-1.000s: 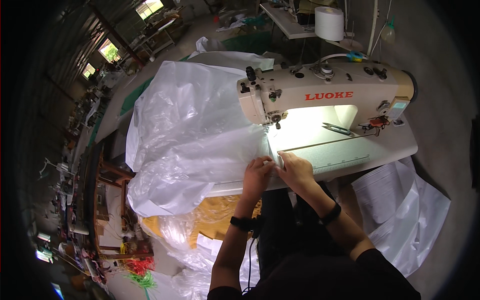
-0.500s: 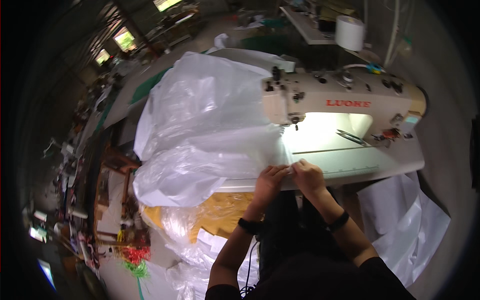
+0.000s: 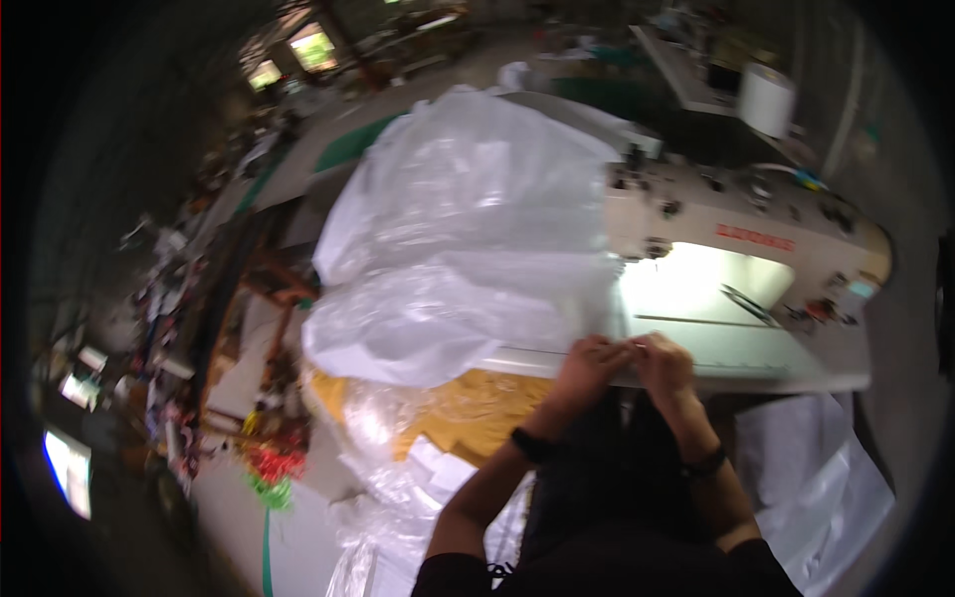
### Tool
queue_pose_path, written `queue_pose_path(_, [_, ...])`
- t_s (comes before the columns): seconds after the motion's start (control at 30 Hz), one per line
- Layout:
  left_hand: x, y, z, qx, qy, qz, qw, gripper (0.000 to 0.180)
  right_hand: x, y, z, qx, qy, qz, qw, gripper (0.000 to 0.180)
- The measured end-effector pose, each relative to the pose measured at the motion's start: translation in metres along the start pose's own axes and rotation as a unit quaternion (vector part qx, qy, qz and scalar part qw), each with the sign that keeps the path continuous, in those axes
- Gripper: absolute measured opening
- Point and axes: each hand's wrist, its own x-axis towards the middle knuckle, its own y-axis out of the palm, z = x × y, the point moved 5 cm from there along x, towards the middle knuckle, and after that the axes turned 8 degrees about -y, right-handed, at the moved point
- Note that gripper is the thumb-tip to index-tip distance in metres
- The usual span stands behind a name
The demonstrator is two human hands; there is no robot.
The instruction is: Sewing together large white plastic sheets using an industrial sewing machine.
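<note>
Cluttered workshop, sewing machine at 2 o'clock, left hand and right hand pinching the clear plastic sheet edge, so I'd keep it flat and aligned.

Glossy translucent plastic sheeting, smooth cream enamelled sewing machine, matt tabletop

I have both forearms reaching up from the lower edge, my left hand and right hand side by side and touching, fingers curled in a pinch, a dark band on each wrist.
</note>
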Motion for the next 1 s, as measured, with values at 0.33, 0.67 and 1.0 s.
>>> queue_pose_path(0.33, [0.003,-0.023,0.029,0.013,-0.039,0.006,0.999,0.026,-0.003,-0.007,0.011,-0.077,-0.076,0.062,0.992,0.017])
queue_pose_path(0.67, [0.012,-0.030,0.051,0.004,-0.038,0.057,0.998,0.027,-0.001,-0.003,0.008,-0.065,-0.083,0.089,0.990,0.014])
queue_pose_path(1.0, [0.012,-0.026,0.077,0.023,-0.027,0.140,0.989,0.041,0.005,0.007,0.000,-0.033,-0.094,0.087,0.991,0.018])
